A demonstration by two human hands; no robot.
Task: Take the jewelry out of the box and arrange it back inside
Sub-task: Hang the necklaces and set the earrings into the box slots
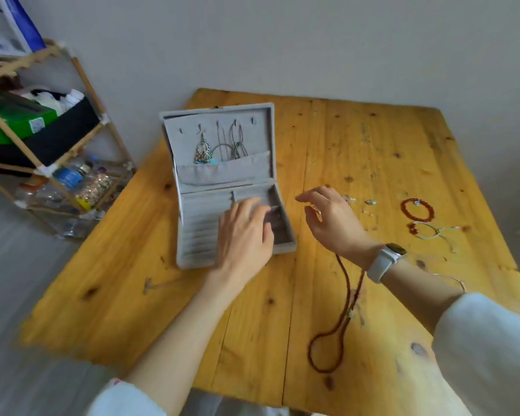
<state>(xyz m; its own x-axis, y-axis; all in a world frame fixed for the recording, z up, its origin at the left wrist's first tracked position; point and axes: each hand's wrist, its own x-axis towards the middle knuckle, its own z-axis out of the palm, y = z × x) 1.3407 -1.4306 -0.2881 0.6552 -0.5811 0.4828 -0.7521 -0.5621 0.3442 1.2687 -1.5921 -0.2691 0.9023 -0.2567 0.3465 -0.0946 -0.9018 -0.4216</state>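
Velvet-lined grey jewelry box (192, 235) stands open on a knotty yellow pine tabletop (373, 151), lid upright with necklaces (219, 145) hung on hooks above a fabric pocket. The left hand (243, 235) lies palm down, fingers spread, over the ridged ring rolls and the small compartments at the tray's right side. The right hand (333, 220), wearing a white watch (383, 262), hovers just beside the box, thumb and finger pinching a small ring (315, 210). A long brown beaded necklace (336, 319) loops beneath its wrist; a red bead bracelet (418, 210) lies farther right.

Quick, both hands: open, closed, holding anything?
Left hand: open, fingers resting flat in the jewelry box.
Right hand: fingers loosely curled; may pinch something small, cannot tell.
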